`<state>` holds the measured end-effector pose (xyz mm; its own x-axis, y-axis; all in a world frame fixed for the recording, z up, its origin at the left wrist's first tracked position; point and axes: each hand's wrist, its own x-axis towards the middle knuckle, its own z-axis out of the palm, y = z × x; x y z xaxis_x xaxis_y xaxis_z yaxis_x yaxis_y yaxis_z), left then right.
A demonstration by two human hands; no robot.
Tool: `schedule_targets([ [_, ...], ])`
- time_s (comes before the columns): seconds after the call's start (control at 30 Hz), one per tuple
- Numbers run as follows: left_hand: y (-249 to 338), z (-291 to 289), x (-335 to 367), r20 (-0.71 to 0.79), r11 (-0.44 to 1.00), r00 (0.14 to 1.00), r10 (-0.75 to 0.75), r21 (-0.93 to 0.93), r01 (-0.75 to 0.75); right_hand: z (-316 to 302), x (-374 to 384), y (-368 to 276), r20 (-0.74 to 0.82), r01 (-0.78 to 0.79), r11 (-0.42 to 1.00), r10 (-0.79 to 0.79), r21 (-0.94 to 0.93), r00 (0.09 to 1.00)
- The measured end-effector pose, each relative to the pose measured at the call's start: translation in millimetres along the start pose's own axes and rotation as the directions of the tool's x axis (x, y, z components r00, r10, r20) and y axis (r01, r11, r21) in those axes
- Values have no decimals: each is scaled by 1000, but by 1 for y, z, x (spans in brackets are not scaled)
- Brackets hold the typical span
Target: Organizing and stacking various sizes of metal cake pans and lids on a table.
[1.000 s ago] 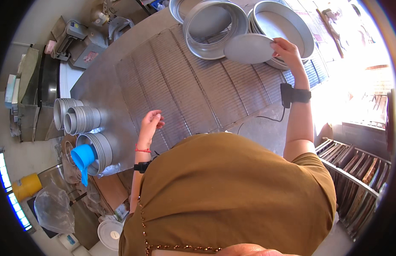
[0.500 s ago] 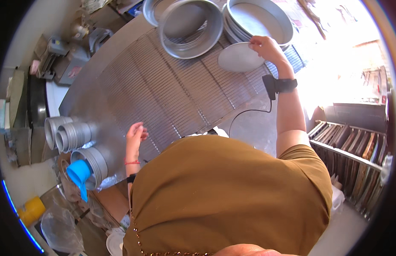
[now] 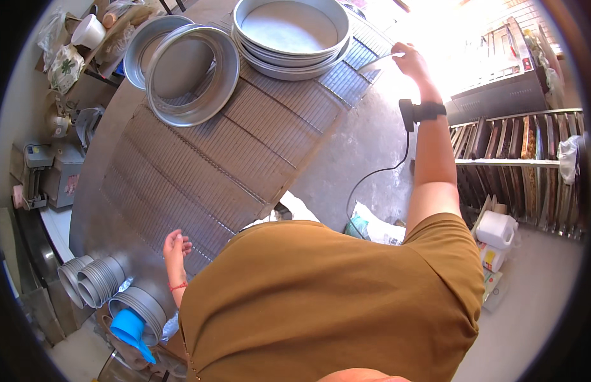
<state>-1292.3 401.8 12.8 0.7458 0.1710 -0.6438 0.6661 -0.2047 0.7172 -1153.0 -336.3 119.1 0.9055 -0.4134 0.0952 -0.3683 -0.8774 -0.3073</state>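
My right hand [image 3: 407,58] reaches far out to the right, its fingers pinched on the edge of a thin round metal disc [image 3: 375,63]. The disc is tilted nearly edge-on, past the right side of the wire rack [image 3: 244,140]. A stack of wide round cake pans [image 3: 292,32] stands left of it on the rack. Farther left, a deep round pan [image 3: 228,79] leans tilted against another round pan [image 3: 135,54]. Over the near left part of the rack hovers my left hand [image 3: 175,245], its fingers loosely curled and apart with nothing in them.
Nested small metal pans [image 3: 101,280] and a blue plastic scoop [image 3: 128,326] sit at the table's near left. A cable [image 3: 378,170] hangs from my right wrist. Slotted trays [image 3: 518,140] fill a shelf at right, with white jugs [image 3: 497,229] below.
My view has swung to the right. My right hand has carried the disc away from the pan stack, past the rack's right edge, and the disc has turned nearly edge-on. My left hand stays empty.
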Motion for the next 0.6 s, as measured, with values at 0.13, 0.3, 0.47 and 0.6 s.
schedule_targets([
  [0.13,27,21,13,16,997,998,57,44,-58,29,27,3,63,164,981,-171,103,983],
  [0.3,37,35,10,35,995,996,82,53,-83,57,35,-23,192,336,935,-353,116,916],
  [0.47,23,25,10,19,998,999,37,46,-37,64,48,-39,266,386,921,-383,45,885],
  [0.6,21,24,7,-3,1000,1000,21,15,-21,73,54,-44,377,315,949,-285,-18,881],
])
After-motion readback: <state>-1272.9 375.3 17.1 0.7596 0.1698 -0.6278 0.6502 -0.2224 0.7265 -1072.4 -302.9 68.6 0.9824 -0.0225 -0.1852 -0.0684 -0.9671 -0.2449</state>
